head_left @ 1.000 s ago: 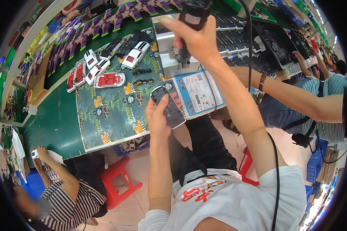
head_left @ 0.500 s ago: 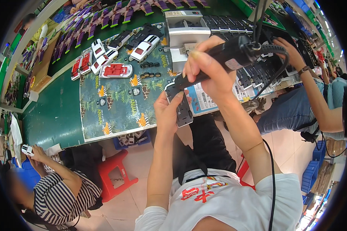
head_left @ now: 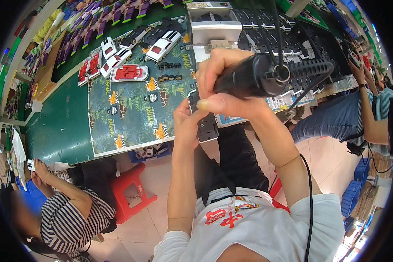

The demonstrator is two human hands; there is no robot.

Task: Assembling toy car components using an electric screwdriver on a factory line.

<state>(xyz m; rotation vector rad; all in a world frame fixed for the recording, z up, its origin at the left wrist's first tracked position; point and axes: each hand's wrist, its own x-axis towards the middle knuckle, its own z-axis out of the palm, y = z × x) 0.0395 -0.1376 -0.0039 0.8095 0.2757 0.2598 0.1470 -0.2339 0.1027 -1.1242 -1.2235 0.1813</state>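
My left hand (head_left: 186, 126) is closed round a toy car (head_left: 208, 129) turned with its black underside up, just off the table's near edge. My right hand (head_left: 240, 107) grips a black corded electric screwdriver (head_left: 254, 78). The screwdriver slants down to the left, over the far end of the car. Its tip is hidden behind my right hand, so whether it touches the car I cannot tell. My right thumb lies over the car, close to my left thumb.
White toy cars (head_left: 163, 46), a red-and-white body (head_left: 129, 73) and black wheel pairs (head_left: 169, 71) lie on a patterned mat (head_left: 137, 109). Behind stands a grey machine (head_left: 215, 29); rows of black chassis (head_left: 260, 37) lie beyond it. Co-workers sit on both sides; a red stool (head_left: 126, 192) stands left.
My right hand has turned, with the screwdriver now lying flatter and its thumb lowered over the car. My left hand stays round the car. At the right, a co-worker's hand has drawn away from the chassis.
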